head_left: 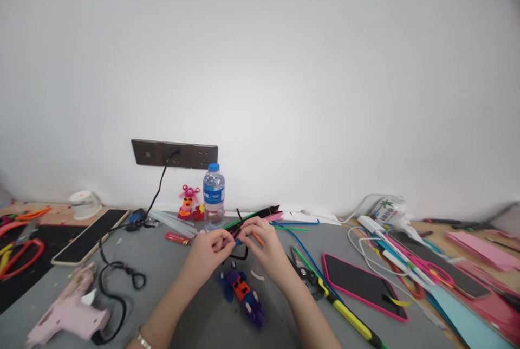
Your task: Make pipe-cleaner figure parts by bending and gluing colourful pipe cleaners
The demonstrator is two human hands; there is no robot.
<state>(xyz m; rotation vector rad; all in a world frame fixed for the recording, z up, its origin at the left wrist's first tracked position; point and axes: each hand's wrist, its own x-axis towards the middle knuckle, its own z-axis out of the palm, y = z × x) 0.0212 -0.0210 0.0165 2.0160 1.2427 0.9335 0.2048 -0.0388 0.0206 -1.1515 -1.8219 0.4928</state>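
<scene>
My left hand [214,249] and my right hand [260,243] meet near the middle of the grey work mat, fingertips pinched close together. Between them is a black pipe cleaner [245,253], bent, with one end sticking up above the fingers. A small blue bit shows at the fingertips, too small to name. Just below the hands lies a fuzzy purple, blue and orange figure [242,290] with black marks on its orange part. A bundle of black, green and pink pipe cleaners [266,212] lies behind the hands.
A water bottle [213,197] stands behind my left hand beside a pink-orange figure [186,204]. At left are a pink glue gun [67,311], a phone [91,235] and scissors [24,254]. At right lie yellow-handled pliers [341,305], a pink-cased phone [363,285] and white cables [365,254].
</scene>
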